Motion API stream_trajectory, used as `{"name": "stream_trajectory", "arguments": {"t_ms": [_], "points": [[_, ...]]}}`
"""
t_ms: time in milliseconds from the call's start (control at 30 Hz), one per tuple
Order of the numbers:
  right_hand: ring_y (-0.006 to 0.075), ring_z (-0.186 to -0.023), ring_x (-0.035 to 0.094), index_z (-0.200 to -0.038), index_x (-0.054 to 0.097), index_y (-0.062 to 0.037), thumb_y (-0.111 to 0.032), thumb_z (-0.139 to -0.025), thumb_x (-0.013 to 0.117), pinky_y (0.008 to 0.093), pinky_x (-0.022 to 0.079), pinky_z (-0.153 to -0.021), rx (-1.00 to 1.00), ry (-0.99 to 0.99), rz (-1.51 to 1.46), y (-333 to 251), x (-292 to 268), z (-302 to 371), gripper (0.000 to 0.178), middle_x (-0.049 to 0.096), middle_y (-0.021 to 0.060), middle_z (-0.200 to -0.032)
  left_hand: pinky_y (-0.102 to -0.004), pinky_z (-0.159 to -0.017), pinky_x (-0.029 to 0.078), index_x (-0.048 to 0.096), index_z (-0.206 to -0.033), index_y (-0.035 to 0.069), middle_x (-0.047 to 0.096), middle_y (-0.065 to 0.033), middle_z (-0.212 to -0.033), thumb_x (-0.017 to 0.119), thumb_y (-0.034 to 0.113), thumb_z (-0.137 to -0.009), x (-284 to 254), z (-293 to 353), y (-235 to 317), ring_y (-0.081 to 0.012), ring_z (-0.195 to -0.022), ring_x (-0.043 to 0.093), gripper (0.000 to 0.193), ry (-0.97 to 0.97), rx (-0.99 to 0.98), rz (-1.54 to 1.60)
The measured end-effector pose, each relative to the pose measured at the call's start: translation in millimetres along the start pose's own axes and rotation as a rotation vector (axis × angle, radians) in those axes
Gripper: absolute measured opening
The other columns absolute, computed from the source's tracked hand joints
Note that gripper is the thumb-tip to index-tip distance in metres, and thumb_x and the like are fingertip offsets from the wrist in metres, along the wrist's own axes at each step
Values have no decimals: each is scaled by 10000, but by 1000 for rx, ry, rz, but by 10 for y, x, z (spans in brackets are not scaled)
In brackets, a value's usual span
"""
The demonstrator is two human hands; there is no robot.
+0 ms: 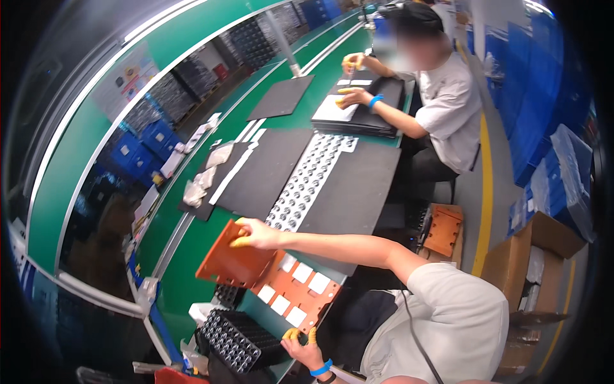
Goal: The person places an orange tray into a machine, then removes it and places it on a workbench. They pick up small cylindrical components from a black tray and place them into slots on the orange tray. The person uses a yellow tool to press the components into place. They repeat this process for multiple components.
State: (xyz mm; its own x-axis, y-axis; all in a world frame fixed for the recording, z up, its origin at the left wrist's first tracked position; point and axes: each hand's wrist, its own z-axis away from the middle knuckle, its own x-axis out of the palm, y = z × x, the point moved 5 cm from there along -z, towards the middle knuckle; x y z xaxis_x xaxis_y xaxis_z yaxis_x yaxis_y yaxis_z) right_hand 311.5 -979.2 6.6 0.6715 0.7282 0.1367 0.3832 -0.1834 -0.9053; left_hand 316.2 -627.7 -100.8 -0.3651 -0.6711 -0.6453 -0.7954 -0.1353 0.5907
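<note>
Orange panel [229,261] tilts, clamped in right fingers [242,242]; left fingers [312,336] sit apart near orange tray [290,292].

a raised orange panel [235,261] obstructs, while green tabletop [173,275] to its left leaves room.

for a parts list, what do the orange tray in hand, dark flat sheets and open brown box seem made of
Orange tray: probably plastic, smooth, evenly coloured with slight sheen; painted metal is possible.
Dark flat sheets: perhaps foam or rubber, judging by the dull, even surface.
Open brown box: likely cardboard, matte, with stiff folded flaps.
</note>
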Motion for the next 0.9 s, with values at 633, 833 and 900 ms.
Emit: {"name": "stream_trajectory", "arguments": {"t_ms": [633, 833, 900], "points": [[400, -1095, 618, -1163, 586, 28, -266, -909, 694, 487, 500, -914, 131, -119, 843, 282, 140, 339, 403, 647, 240, -1123, -465, -832, 474, 645, -943, 4, 626, -141, -1006, 848, 444, -726, -119, 92, 34, -375, -956, 566, 531, 63, -37, -124], [414, -971, 621, -1028, 550, 52, -254, -872, 724, 505, 527, -808, 67, -6, 1186, 255, -166, 1199, 385, 605, 254, -1015, -495, -860, 451, 615, -957, -1, 609, -178, -1023, 819, 395, -773, -90, 117, 108, -413, -977, 541, 481, 27, -25, -138], [428, -965, 631, -1025, 545, 31, -267, -918, 667, 526, 500, -810, 125, -2, 1136, 205, -114, 1367, 339, 632, 252, -1018, -487, -860, 449, 608, -954, -7, 604, -178, -1012, 809, 378, -786, -129, 133, 135, -413, -967, 538, 466, 17, -45, -130]]}}
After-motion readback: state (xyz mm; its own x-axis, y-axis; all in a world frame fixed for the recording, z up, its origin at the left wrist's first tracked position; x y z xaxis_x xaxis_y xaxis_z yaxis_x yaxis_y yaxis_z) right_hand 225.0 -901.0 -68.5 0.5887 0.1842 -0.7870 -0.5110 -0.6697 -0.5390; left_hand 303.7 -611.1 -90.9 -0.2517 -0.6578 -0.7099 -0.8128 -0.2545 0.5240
